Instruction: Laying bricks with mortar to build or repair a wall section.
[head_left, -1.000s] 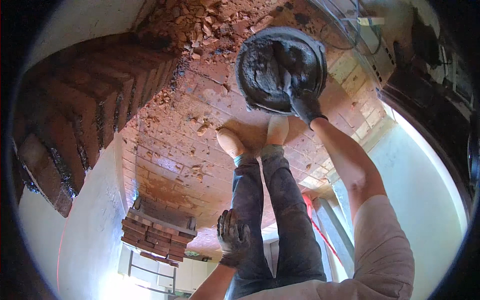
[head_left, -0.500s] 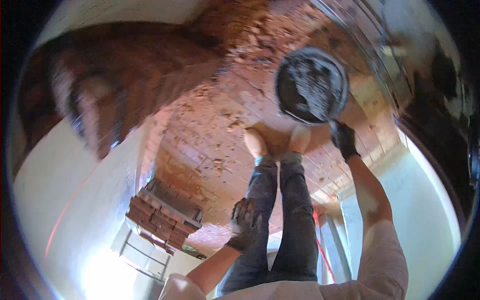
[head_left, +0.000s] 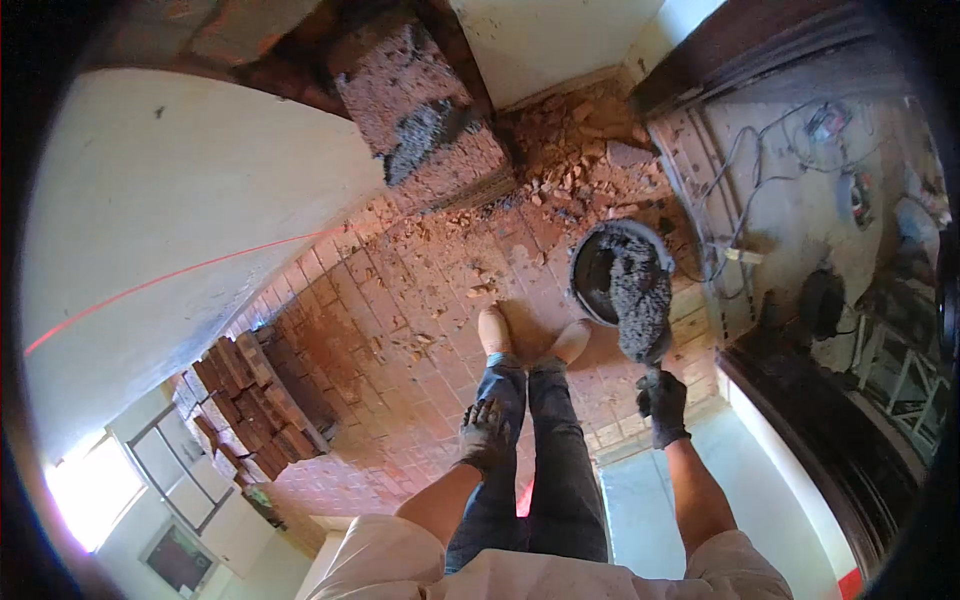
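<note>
My right hand (head_left: 664, 408), in a dark glove, is closed around a trowel's handle to the right of my legs. The trowel's blade is hidden under a thick heap of wet grey mortar (head_left: 642, 300), which reaches over the near right rim of a black bucket (head_left: 590, 240). More mortar shows inside the bucket, though where it meets the heap I cannot tell. My left hand (head_left: 484, 436), gloved too, lies on my left leg with its fingers apart, holding nothing. Ahead stands a low brick pier (head_left: 410, 75) with a patch of grey mortar (head_left: 425, 138) on its top.
Brick rubble (head_left: 580, 185) covers the floor beyond the bucket. Stacked bricks (head_left: 250, 400) stand at the left by the white wall (head_left: 220, 170), which a red line crosses. On the right, past a doorway, lie a cable (head_left: 752, 190) and tools.
The trowel, heaped with mortar, now shows over the bucket's near rim. My right hand is lower in the picture. The view has shifted, bringing the pier's mortar patch into sight; my left hand stays on my leg.
</note>
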